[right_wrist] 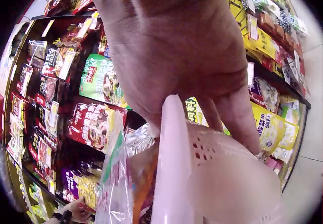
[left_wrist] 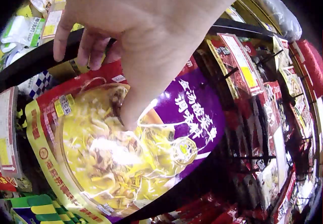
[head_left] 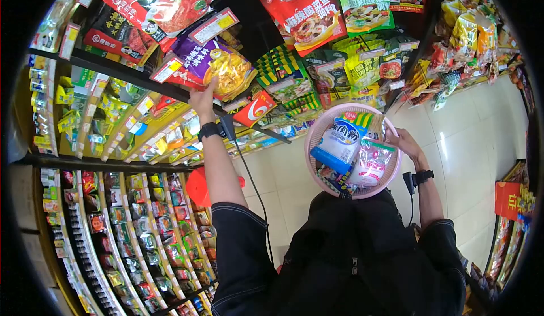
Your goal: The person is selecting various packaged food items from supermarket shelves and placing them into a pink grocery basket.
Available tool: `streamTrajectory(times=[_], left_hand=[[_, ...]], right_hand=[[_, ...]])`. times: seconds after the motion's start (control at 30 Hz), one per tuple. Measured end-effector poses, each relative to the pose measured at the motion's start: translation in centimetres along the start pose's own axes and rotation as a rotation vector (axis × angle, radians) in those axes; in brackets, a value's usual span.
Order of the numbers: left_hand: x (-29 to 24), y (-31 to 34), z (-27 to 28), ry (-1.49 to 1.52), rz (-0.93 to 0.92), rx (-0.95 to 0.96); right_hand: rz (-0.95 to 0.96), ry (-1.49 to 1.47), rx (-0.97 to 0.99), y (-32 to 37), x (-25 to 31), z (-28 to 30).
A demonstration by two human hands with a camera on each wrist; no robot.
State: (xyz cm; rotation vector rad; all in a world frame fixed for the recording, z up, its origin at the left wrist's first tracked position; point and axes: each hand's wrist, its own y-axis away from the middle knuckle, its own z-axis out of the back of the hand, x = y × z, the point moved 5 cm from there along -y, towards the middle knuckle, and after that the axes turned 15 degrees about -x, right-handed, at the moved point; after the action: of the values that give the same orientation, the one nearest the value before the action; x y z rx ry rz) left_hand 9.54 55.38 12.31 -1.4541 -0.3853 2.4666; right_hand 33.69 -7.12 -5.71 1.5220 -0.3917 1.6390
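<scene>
While the left hand (head_left: 203,98) pinches the top of the packet (head_left: 226,67), up at ten o'clock from the basket (head_left: 309,146), a hard tug may tear it, and the loaded basket, gripped by its rim in the right hand (head_left: 403,142), may tilt and spill.

Bright, even shop lighting in all three: colours pop, the pale floor tiles (head_left: 481,129) bounce plenty of it back, and the only real shadows are the dark gaps behind the hanging packs. Heavy fisheye everywhere, with black corners and the shelves bending hard at the edges of the head view. The wrist views are rougher: the left hand (left_wrist: 146,37) and right hand (right_wrist: 171,47) sit so close they go soft, the shiny purple packet (left_wrist: 151,148) has a white glare patch, and the pink basket (right_wrist: 222,173) looks washed out and blurry.
</scene>
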Motion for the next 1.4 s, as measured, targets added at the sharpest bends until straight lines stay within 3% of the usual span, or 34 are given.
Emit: streamTrajectory(times=[0.03,0.2,0.27,0.4,0.43,0.47,0.53,0.6,0.67,0.77,0.87,0.97,1.13,1.27,1.33,1.37,1.4], left_hand=[[0.9,-0.3,0.3,-0.083,-0.050,-0.194],[-1.7,2.2,2.0,0.004,-0.170,-0.278],[-1.1,2.7,2.3,0.198,-0.080,-0.295],[-2.1,3.7,3.5,0.494,-0.186,-0.268],[-1.0,3.5,3.6,0.473,0.061,-0.215],[-0.1,2.9,4.4,0.338,-0.215,-0.374],[-2.8,5.0,7.2,0.060,-0.326,-0.455],[-2.9,5.6,9.1,0.021,-0.300,-0.440],[-5.7,6.9,10.3,0.481,-0.164,-0.155],[-6.5,8.0,12.4,0.528,-0.016,-0.047],[-5.6,11.0,13.0,0.443,0.078,0.223],[-3.7,17.2,9.4,0.434,0.269,0.334],[-4.5,28.8,-0.9,0.408,0.510,0.706],[-2.0,33.0,-7.6,0.391,0.421,0.990],[-2.7,34.2,-7.9,0.151,0.030,1.056],[-4.5,34.8,-8.0,0.181,-0.399,0.974],[-4.7,35.1,-8.1,0.179,-0.400,0.984]], right_hand=[[0.002,0.000,0.005,0.0,-0.1,0.0],[0.060,0.005,0.000,-1.5,-0.8,0.0],[0.059,0.018,0.001,-1.8,-1.2,0.2],[0.080,0.033,0.028,-2.4,-1.5,0.4],[0.071,0.028,0.019,-2.6,-1.7,0.6],[0.101,0.028,0.009,-2.6,-1.5,0.5],[0.104,0.029,-0.016,-2.4,-1.6,0.6],[0.101,-0.014,-0.001,-2.7,-1.4,0.3],[0.089,0.005,-0.022,-3.1,-1.6,0.4],[0.093,0.085,0.009,-3.6,-1.4,0.6],[0.085,0.100,-0.003,-2.9,-0.4,0.3],[0.141,0.113,0.016,-3.5,-1.1,0.4],[0.109,0.070,0.047,-3.8,-1.5,-0.2],[0.104,0.072,0.060,-3.1,-0.5,-0.4],[0.139,0.079,0.064,-3.1,-0.4,-0.2],[0.137,0.073,0.057,-3.0,-0.3,-0.1],[0.166,0.061,0.022,-2.8,0.0,0.1]])
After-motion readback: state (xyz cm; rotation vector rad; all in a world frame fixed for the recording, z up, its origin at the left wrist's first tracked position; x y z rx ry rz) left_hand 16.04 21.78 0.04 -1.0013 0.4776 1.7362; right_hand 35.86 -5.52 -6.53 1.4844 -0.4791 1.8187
